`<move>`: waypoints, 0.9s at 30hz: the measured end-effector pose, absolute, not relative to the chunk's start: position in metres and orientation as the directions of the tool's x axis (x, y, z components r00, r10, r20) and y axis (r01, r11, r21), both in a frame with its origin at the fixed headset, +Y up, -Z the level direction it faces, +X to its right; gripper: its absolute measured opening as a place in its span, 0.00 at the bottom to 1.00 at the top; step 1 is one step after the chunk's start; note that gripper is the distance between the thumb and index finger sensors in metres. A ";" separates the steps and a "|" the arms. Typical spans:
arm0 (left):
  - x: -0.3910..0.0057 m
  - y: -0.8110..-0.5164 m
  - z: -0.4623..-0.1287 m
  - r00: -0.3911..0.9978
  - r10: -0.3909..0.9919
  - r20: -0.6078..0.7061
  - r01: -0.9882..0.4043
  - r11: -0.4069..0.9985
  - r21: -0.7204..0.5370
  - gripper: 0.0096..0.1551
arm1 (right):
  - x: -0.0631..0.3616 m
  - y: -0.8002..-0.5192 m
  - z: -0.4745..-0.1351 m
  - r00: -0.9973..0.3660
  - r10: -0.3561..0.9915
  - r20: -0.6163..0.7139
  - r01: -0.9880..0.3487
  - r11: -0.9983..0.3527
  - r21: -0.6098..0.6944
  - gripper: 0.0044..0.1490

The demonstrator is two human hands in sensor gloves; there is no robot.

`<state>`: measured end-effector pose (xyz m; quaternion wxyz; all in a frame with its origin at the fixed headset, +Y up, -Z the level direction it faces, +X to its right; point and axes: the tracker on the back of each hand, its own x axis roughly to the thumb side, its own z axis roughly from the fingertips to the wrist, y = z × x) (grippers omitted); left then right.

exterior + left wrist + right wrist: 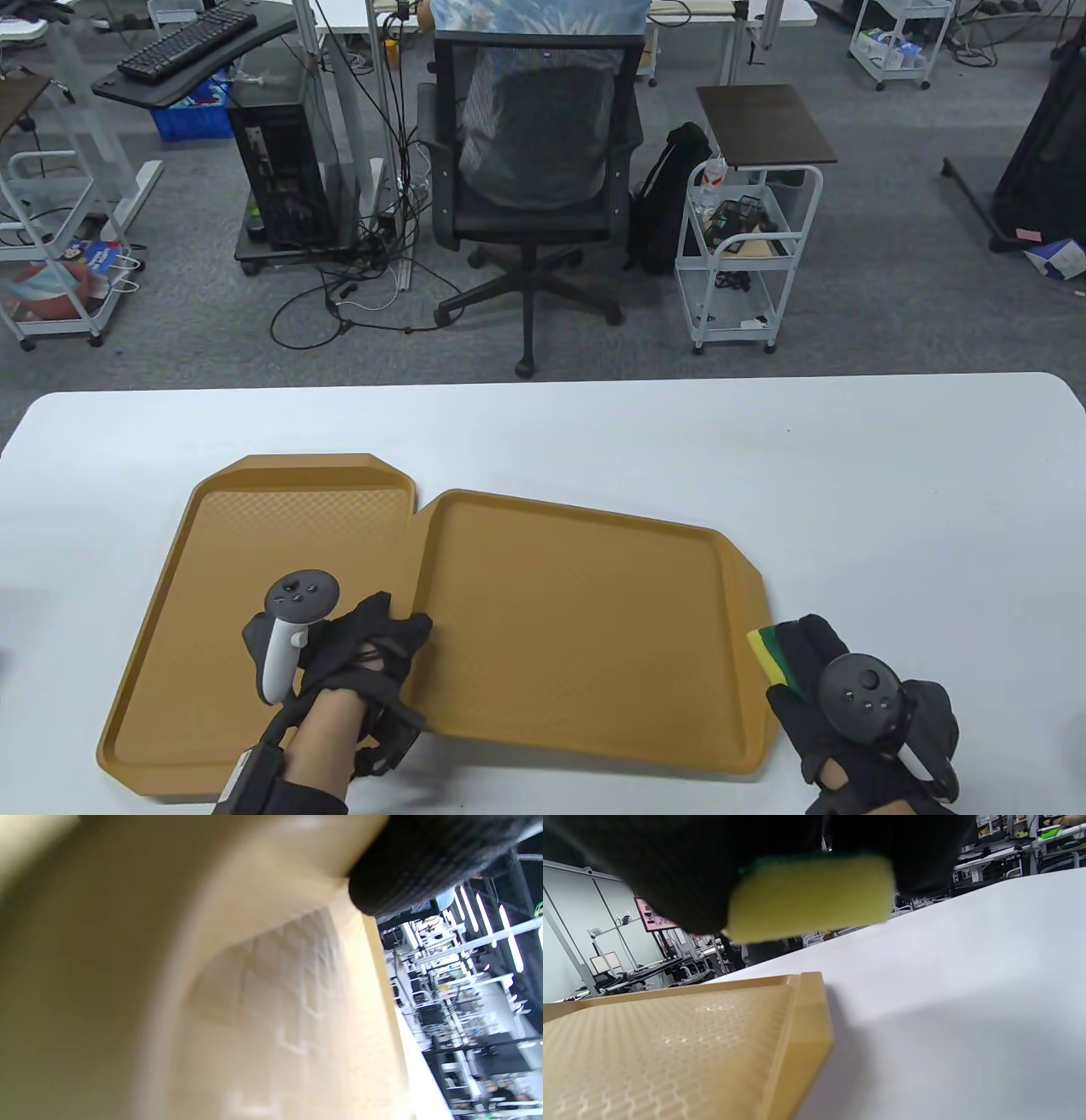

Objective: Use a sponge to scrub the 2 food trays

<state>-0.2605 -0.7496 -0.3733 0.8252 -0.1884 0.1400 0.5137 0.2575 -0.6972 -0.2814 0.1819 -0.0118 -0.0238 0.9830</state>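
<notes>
The left hand (356,654) is nearest the camera in the table view, low on the left tray (254,552), its gloved fingers (399,632) reaching across to the near left edge of the right tray (577,611). Whether they are gripping that edge or only resting on it cannot be told; in the left wrist view a dark fingertip (415,861) lies against a blurred brown rim (263,899).

The right hand (857,705) is over the white table (848,475), just beside the right tray's near right corner. Its fingers are curled round a sponge (772,654), yellow with a green face, which sticks out toward the tray. From the right wrist view the sponge (810,895) is raised above the table, with the tray's corner (806,1018) below and to its left.

The two brown trays lie side by side on the table, the right one turned at an angle, its left edge overlapping the left tray's right edge. An office chair (534,178) stands beyond the table.
</notes>
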 end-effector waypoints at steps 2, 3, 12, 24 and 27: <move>-0.260 -0.749 -0.381 0.408 0.807 -0.427 -0.912 0.381 -0.151 0.33 | 0.260 -0.696 -0.282 -0.922 0.387 -0.024 -0.385 -0.922 -0.048 0.44; -0.261 -0.749 -0.387 0.401 0.814 -0.421 -0.914 0.383 -0.132 0.33 | 0.260 -0.695 -0.281 -0.915 0.403 -0.022 -0.402 -0.914 -0.052 0.43; -0.255 -0.761 -0.445 0.268 0.857 -0.440 -0.961 0.269 -0.062 0.33 | 0.266 -0.695 -0.281 -0.914 0.404 -0.037 -0.402 -0.914 -0.055 0.44; -0.249 -0.777 -0.503 0.138 0.862 -0.488 -0.989 0.148 -0.018 0.37 | 0.267 -0.696 -0.280 -0.915 0.399 -0.064 -0.395 -0.917 -0.058 0.44; -0.244 -0.779 -0.508 0.114 0.869 -0.481 -0.992 0.126 -0.007 0.41 | 0.268 -0.697 -0.280 -0.911 0.406 -0.069 -0.403 -0.914 -0.047 0.44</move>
